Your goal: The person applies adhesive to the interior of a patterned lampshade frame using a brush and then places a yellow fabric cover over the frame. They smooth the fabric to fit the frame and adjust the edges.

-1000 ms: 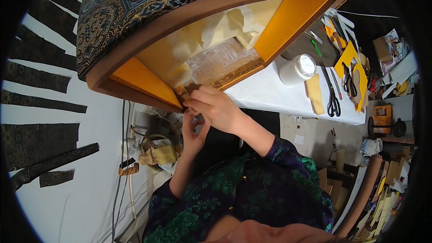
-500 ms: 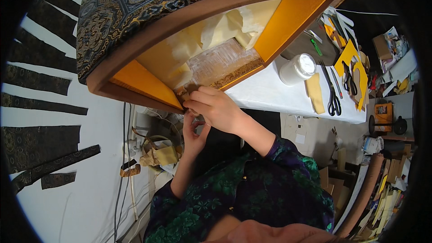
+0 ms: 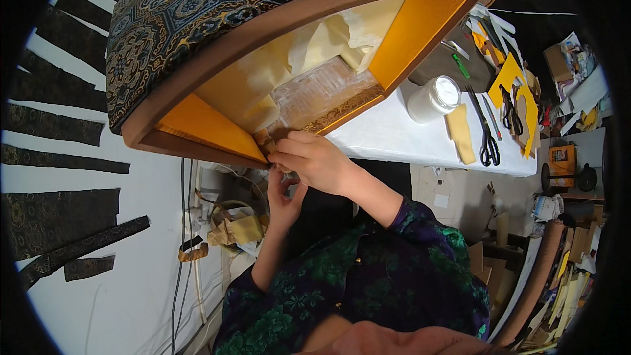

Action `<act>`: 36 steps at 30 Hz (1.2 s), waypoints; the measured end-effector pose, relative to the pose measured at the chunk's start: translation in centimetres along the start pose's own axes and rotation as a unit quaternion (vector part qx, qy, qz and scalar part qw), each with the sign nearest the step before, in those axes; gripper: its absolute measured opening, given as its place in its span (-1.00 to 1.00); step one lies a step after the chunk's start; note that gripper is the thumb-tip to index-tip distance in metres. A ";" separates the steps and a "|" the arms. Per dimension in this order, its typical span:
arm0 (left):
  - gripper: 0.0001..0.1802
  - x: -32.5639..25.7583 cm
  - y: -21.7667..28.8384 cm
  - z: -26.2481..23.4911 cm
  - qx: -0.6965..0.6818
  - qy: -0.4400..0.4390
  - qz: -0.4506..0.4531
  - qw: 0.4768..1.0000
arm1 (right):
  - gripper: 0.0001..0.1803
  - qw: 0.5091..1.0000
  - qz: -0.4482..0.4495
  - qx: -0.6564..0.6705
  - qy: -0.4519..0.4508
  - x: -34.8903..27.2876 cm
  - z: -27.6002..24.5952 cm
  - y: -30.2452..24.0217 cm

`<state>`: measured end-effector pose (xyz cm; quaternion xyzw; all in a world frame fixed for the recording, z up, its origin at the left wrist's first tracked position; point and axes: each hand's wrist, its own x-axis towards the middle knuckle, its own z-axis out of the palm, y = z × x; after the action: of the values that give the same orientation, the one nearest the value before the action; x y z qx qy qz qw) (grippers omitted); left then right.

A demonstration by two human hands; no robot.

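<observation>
A large box (image 3: pixel 141 121) lies tilted before me, its outside covered in dark patterned brocade with a brown rim and orange inner walls. Along its lower inner edge runs a gold patterned fabric strip (image 3: pixel 348 106). My right hand (image 3: pixel 314 161) is closed at the lower left inner corner, its fingertips pinching the end of that strip. Just below the rim, my left hand (image 3: pixel 286 200) has its thumb and fingers curled together under the right fingers. What it grips there is hidden. Inside the box, a whitish streaked panel (image 3: pixel 312 89) lies next to loose cream paper (image 3: pixel 322 43).
On the white table (image 3: pixel 368 135) to the right stand a white jar (image 3: pixel 434 100), a cream strip (image 3: pixel 460 135), black scissors (image 3: pixel 489 148) and yellow scraps (image 3: pixel 503 82). Dark fabric pieces (image 3: pixel 62 217) hang on the left wall. A bag of scraps (image 3: pixel 236 227) sits below my left hand.
The box has shifted slightly to the left in view. Both hands keep nearly the same place at its corner, with only small finger movements.
</observation>
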<state>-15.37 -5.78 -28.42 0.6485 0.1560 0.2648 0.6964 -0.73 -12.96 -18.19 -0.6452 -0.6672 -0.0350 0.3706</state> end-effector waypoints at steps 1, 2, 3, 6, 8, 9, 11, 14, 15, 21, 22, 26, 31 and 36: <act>-0.43 0.0 0.1 0.0 0.001 -0.005 -0.002 1.000 | -0.64 1.000 -0.008 0.007 0.011 -0.1 0.1 0.0; -0.43 -0.1 0.0 -0.2 0.001 -0.008 -0.005 1.000 | -0.63 1.000 -0.016 0.013 0.022 -0.2 0.2 0.0; -0.43 -0.2 -0.3 -0.3 0.001 -0.012 -0.008 1.000 | -0.61 0.999 -0.024 0.020 0.033 -0.3 0.2 -0.1; -0.43 -0.4 -0.8 -0.6 0.004 -0.014 -0.003 1.000 | -0.64 0.999 -0.013 0.038 -0.032 -0.5 -0.8 -0.6; -0.43 -0.4 -0.6 -0.4 0.003 -0.007 -0.002 1.000 | -0.65 0.999 -0.014 0.037 -0.001 -0.2 -1.5 -0.8; -0.44 -0.3 -0.4 -0.3 0.001 0.000 -0.005 1.000 | -0.65 0.999 -0.014 0.037 0.015 -0.1 -1.6 -0.8; -0.44 -0.2 0.0 0.0 0.001 0.009 -0.011 1.000 | -0.63 0.999 -0.012 0.029 0.030 0.2 -1.2 -0.3; -0.44 -0.1 -0.1 0.0 0.006 0.008 -0.012 1.000 | -0.59 0.999 -0.010 0.028 0.036 -0.3 0.0 0.4; -0.44 -0.3 -0.6 -0.3 0.008 0.003 -0.014 1.000 | -0.57 0.999 -0.010 0.030 0.035 -0.5 0.2 0.5; -0.38 -0.1 0.2 -0.2 0.034 0.002 -0.020 0.999 | -0.64 0.999 -0.003 0.031 0.039 -0.3 -2.7 0.6; -0.36 -0.1 0.4 -0.1 0.042 0.000 -0.019 0.999 | -0.64 0.999 0.003 0.019 0.039 -0.4 -2.4 0.9; -0.37 -0.1 0.3 0.0 0.041 0.009 -0.002 0.999 | -0.64 0.999 0.025 0.044 0.010 -0.7 -2.7 0.4; -0.38 0.2 0.9 0.3 0.035 0.005 -0.005 0.999 | -0.64 0.999 0.040 0.019 0.023 -0.2 -2.8 1.4; -0.39 0.2 1.4 0.2 0.050 -0.003 0.003 0.999 | -0.66 0.998 0.044 0.052 -0.008 -0.5 -3.8 1.0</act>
<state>-15.30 -5.83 -26.97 0.6840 0.1648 0.2564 0.6628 1.79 -15.22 -16.18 -0.6539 -0.6420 0.0214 0.3997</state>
